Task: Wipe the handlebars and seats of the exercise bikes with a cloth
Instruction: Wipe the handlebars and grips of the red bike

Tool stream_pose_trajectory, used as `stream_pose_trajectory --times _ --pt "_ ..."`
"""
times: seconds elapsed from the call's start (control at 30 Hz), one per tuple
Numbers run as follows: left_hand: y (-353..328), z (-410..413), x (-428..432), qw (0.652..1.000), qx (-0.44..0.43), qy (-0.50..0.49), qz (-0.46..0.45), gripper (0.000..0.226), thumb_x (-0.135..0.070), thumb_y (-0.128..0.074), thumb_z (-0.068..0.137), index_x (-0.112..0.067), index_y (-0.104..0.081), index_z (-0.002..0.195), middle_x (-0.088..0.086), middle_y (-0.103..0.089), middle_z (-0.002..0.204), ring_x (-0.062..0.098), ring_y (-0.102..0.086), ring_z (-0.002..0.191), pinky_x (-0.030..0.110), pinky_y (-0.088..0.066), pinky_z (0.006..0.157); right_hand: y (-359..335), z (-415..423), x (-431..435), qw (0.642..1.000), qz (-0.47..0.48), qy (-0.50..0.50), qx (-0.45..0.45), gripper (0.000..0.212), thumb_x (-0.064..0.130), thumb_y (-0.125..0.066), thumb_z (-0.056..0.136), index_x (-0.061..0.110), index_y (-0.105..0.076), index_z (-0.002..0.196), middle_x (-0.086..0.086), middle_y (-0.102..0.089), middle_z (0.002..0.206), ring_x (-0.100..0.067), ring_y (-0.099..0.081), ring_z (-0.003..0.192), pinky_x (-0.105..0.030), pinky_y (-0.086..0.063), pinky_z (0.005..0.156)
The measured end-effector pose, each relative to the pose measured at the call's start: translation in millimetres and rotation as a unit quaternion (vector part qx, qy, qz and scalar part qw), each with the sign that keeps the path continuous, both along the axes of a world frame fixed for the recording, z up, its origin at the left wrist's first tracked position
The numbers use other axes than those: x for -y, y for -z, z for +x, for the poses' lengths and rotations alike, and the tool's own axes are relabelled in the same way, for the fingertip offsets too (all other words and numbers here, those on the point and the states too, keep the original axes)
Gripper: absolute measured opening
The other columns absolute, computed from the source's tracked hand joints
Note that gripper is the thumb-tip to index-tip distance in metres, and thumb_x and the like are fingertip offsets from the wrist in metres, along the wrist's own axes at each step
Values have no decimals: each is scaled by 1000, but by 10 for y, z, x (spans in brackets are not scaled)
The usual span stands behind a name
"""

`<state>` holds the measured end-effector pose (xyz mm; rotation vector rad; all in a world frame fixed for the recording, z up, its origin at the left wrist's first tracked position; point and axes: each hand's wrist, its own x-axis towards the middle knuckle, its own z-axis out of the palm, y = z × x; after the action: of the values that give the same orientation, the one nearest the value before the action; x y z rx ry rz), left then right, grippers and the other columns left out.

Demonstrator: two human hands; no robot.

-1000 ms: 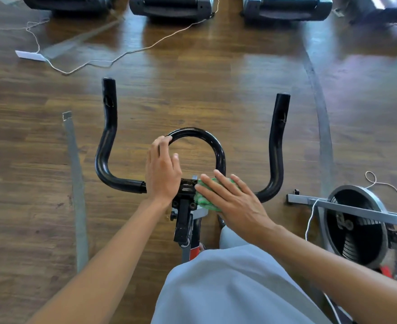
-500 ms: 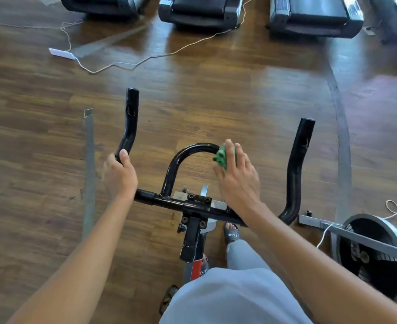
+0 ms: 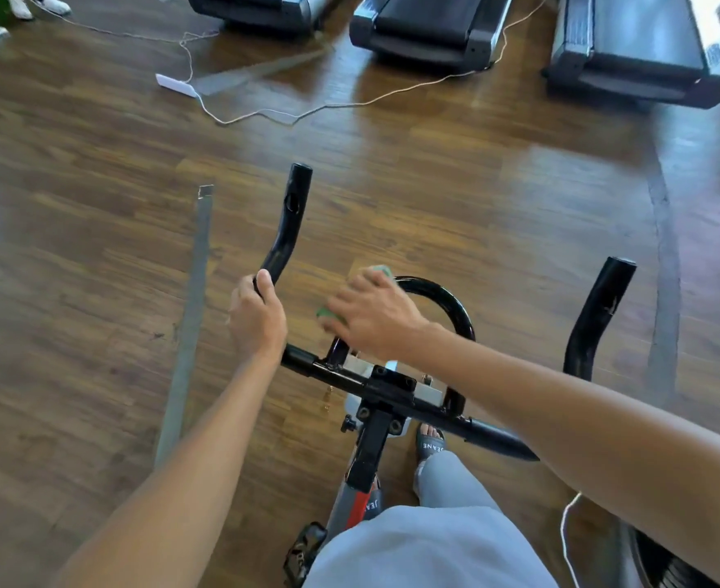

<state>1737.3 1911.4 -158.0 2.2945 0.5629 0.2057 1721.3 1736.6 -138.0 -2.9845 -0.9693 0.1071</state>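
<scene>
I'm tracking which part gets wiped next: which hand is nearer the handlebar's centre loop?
Right. The right hand is on the centre loop with the green cloth; the left hand grips the left horn beside it.

Handlebars: glossy black. Cloth: green, blurred. Floor: brown wood-grain planks with pale sheen patches. Tape strip on floor: grey. Cord: white. Treadmills: dark grey and black. Bike frame: grey with red section. Trousers: pale blue-grey, plain. Sandal: black strap, white lettering.
</scene>
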Motion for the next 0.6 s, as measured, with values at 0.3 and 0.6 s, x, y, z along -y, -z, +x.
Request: stream_pose_trajectory --times 0.3,0.6 --pt "13 46 -23 1000 -15 -7 18 46 -37 -24 107 -8 -58 119 13 -64 116 37 -59 107 44 -41 89 -269 462 90 980 -4 94 -175 63 59 -17 104 19 -66 108 0 -69 96 -17 -64 87 -33 -49 86" --pt "-2 31 49 998 -31 -26 38 49 -35 -20 107 -7 -54 128 18 -58 127 43 -56 112 46 -41 91 155 -488 792 655 407 612 -174 73 65 -15 95 12 -52 130 -15 -63 118 -37 -57 112 -50 -43 102"
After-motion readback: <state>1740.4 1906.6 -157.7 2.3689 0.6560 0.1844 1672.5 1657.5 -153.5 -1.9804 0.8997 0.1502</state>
